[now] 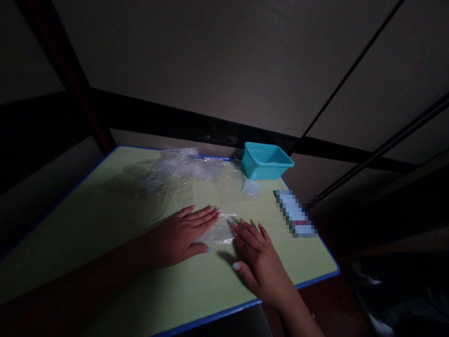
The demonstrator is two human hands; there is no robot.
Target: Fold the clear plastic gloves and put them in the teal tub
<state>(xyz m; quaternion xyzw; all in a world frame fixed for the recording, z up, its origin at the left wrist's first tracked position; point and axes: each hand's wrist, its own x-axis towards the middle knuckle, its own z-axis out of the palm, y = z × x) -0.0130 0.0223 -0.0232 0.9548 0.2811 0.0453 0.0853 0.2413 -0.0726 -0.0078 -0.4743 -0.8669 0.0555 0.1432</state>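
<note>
A clear plastic bag point(220, 231) lies flat on the pale green table in front of me. My left hand point(189, 233) rests palm down over its left part, fingers stretched out and thumb apart. At the bag's right edge is my right hand point(255, 250), its fingers spread and their tips touching or just above the plastic. Neither hand grips anything. Part of the bag is hidden under the left hand.
Several crumpled clear plastic bags point(175, 171) spread across the back left of the blue-edged table point(147, 299). A turquoise plastic basket point(263, 171) stands at the back right, with a small folded plastic piece point(250, 187) before it. A blurred-out flat object point(295, 214) lies at the right edge.
</note>
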